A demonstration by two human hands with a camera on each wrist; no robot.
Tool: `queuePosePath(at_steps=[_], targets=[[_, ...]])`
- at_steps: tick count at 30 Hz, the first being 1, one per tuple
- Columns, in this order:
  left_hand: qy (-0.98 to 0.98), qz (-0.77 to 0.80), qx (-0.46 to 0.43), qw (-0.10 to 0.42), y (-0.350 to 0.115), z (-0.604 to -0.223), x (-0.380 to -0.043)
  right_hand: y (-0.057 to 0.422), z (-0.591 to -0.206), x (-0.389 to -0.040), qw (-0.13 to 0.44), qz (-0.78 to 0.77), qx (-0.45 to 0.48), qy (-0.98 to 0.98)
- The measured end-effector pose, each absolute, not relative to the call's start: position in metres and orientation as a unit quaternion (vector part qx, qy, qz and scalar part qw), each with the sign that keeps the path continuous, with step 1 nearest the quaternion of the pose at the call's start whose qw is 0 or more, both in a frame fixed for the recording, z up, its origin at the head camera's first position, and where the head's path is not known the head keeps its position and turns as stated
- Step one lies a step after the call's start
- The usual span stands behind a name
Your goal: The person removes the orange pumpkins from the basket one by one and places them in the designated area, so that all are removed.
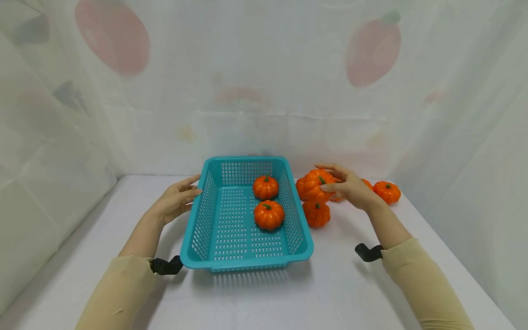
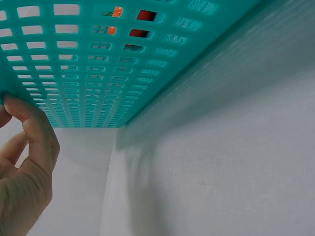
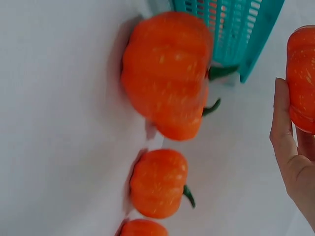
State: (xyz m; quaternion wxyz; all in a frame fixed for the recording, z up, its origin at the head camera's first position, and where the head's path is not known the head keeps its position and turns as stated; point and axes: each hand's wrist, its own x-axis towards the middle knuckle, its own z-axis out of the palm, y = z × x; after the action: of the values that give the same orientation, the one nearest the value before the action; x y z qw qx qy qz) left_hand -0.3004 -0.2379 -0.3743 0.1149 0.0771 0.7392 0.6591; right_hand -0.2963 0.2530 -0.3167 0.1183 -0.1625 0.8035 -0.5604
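A turquoise slotted plastic basket (image 1: pixel 247 264) has two small orange pumpkins in its right half, a far pumpkin (image 1: pixel 266 188) and a nearer pumpkin (image 1: pixel 269 215). At the basket's left side, my left hand (image 1: pixel 174 201) grips the rim with bent fingers; the left wrist view shows the fingers (image 2: pixel 37 132) at the edge of the slotted wall. My right hand (image 1: pixel 354 189) holds another pumpkin (image 1: pixel 316 184) by thumb and fingers, raised just beyond the basket's right wall. In the right wrist view this held pumpkin (image 3: pixel 301 81) is partly cut off by the frame.
Under and behind the held pumpkin sit more pumpkins, among them a front pumpkin (image 1: pixel 316 215) close to the basket. Farther right lies a pumpkin (image 1: pixel 387 192) near the table's right edge, another partly hidden beside it. White printed sheeting (image 1: pixel 247 133) encloses the white table (image 1: pixel 350 293).
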Motion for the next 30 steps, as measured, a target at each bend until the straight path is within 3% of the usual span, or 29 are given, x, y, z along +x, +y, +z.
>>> queuePosePath(at_steps=[13,30], targets=[[0.741,0.658,0.072,0.115,-0.238,-0.375,-0.300,0.289,-0.329,-0.305,0.114,-0.594,-0.118,0.788],[0.747,0.651,0.073,0.116,-0.239,-0.375,-0.300,0.341,-0.351,-0.305,0.192,-0.568,-0.064,0.798]])
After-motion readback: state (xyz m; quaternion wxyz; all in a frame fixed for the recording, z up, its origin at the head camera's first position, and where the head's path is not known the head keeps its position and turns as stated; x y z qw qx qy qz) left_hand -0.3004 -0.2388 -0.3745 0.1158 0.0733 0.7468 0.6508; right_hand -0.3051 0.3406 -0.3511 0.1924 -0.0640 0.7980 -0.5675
